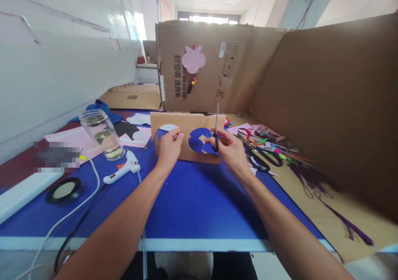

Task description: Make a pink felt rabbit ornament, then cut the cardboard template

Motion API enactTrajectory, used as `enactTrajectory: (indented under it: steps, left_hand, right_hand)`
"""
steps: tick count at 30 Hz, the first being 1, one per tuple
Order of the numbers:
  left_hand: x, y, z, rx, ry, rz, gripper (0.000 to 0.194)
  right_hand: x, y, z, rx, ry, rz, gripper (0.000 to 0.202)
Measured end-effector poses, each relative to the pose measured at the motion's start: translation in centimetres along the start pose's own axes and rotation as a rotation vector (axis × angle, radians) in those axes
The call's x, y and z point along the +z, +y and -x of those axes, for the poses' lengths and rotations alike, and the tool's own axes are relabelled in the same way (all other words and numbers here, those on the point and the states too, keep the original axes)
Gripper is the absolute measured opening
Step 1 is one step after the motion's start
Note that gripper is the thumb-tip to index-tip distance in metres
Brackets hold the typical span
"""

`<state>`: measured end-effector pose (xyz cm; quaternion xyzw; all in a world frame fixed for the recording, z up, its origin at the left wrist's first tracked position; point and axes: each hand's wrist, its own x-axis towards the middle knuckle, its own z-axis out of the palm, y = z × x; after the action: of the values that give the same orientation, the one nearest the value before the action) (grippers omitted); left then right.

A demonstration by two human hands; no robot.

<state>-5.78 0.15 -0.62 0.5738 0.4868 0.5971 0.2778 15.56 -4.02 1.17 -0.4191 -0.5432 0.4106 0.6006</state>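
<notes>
pinch the tan sheet (192,120) firmly at twelve, left hand (169,148) closed; curl right hand (230,148) round scissors (217,120) at one, keeping tips clear of skin.

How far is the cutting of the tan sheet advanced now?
Done: the left opening and right opening look already cut in the tan sheet.
In hand: the right hand holds scissors, blades up; the left hand is at the left opening.
Left: the sheet's middle is uncut, but whether any cutting remains, I cannot tell.
</notes>
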Motion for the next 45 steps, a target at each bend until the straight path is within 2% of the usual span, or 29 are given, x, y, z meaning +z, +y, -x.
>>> enactTrajectory:
  steps: [6,14,22,26,29,35,40,45]
  left_hand:
    - [0.6,0.1,0.6,0.042,-0.073,0.0,0.018]
    - [1.1,0.7,1.2,0.045,-0.152,0.014,0.016]
    - [1.3,0.2,1.1,0.009,-0.16,0.052,0.016]
    - [1.4,0.1,1.1,0.007,-0.183,0.053,0.02]
    - [1.4,0.2,1.3,0.031,-0.224,0.01,0.021]
    - [1.3,0.8,1.8,0.089,-0.21,-0.097,0.018]
    - [1.5,1.1,2.0,0.089,-0.256,-0.017,0.02]
    - [1.5,0.9,1.7,0.01,-0.28,0.103,0.02]
  right_hand:
    - [1.6,1.2,0.8,0.0,-0.084,-0.036,0.062]
    - [1.7,1.3,0.9,0.008,-0.082,-0.042,0.067]
    - [1.7,2.2,0.9,0.052,-0.133,0.011,0.063]
    - [1.8,2.9,0.8,0.014,-0.169,0.058,0.057]
    - [1.9,2.9,0.8,0.006,-0.154,0.067,0.057]
    - [1.5,2.4,0.6,0.026,-0.107,0.051,0.064]
    - [1.5,2.3,0.6,-0.048,-0.102,0.071,0.054]
    - [1.6,2.2,0.6,-0.074,-0.106,0.073,0.055]
